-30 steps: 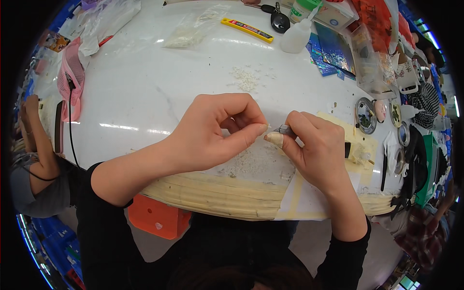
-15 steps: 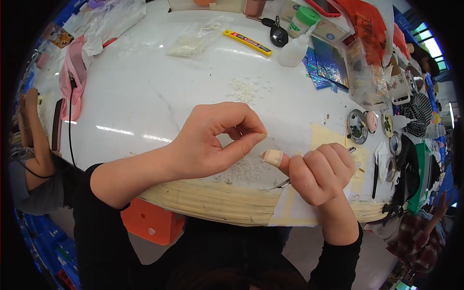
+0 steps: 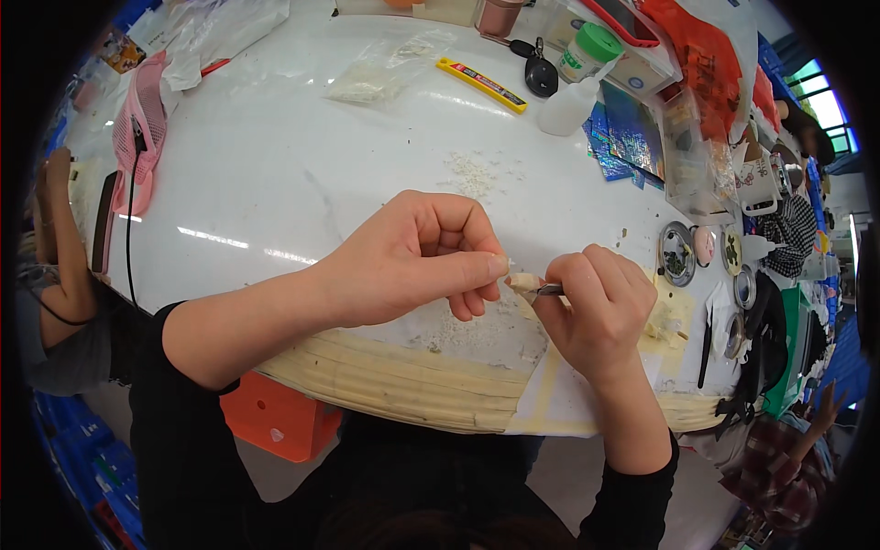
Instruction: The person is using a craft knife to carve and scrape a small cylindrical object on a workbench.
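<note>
Over the near part of the white table, my left hand (image 3: 417, 261) pinches thumb and index finger together on a tiny pale piece, mostly hidden by the fingertips. Close at its right, my right hand (image 3: 600, 307) is closed around a slim metal tool (image 3: 550, 290); only a short stretch of it shows, and its kind is unclear. Beige tape wraps a fingertip of the right hand, which nearly meets the left fingertips. Pale crumbs (image 3: 467, 335) lie scattered below the hands. Beyond them is a patch of small white bits (image 3: 472, 172).
A yellow strip-shaped case (image 3: 481, 85), a bag of white bits (image 3: 371, 78), a key fob (image 3: 540, 73) and a white squeeze bottle (image 3: 566, 108) lie farther back. Round metal tins (image 3: 677, 254) stand at right. Yellow tape (image 3: 403, 385) covers the table's front edge. Another person sits at left.
My right hand has turned and risen, bringing the metal tool up from the table to my left fingertips. My left hand's lower fingers have shifted, its pinch still closed.
</note>
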`<state>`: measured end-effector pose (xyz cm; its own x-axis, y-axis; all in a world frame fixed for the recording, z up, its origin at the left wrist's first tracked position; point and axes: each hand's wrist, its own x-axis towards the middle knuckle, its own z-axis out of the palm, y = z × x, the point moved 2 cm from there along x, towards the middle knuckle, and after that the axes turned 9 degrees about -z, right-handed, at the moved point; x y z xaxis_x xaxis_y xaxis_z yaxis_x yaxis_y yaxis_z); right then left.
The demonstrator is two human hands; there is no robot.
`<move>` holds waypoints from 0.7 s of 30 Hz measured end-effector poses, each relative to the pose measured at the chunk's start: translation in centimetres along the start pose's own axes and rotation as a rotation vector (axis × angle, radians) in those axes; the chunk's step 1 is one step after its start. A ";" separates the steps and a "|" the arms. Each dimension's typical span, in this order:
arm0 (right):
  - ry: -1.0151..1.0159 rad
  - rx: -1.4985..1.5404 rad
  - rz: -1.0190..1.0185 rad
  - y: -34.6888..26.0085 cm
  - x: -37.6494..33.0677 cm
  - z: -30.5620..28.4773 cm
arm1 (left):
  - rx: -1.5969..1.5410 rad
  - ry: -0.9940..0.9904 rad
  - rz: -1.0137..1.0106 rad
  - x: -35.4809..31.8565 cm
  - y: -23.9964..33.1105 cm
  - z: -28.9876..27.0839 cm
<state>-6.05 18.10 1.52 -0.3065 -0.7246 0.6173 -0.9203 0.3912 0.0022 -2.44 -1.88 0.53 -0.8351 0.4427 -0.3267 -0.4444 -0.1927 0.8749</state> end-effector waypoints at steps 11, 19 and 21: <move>-0.258 0.438 0.352 -0.2 -0.2 0.3 | 0.397 0.105 0.301 -0.3 -0.3 0.2; -0.263 0.379 0.335 -0.2 -0.3 0.3 | 0.820 0.222 0.615 -0.2 0.3 0.7; -0.264 0.375 0.328 -0.2 -0.3 0.3 | 0.861 0.231 0.666 -0.2 0.3 0.7</move>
<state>-5.83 18.04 1.15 -0.5969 -0.7354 0.3208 -0.7755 0.4262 -0.4658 -2.23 -1.43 1.08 -0.9032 0.2858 0.3201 0.4136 0.3807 0.8271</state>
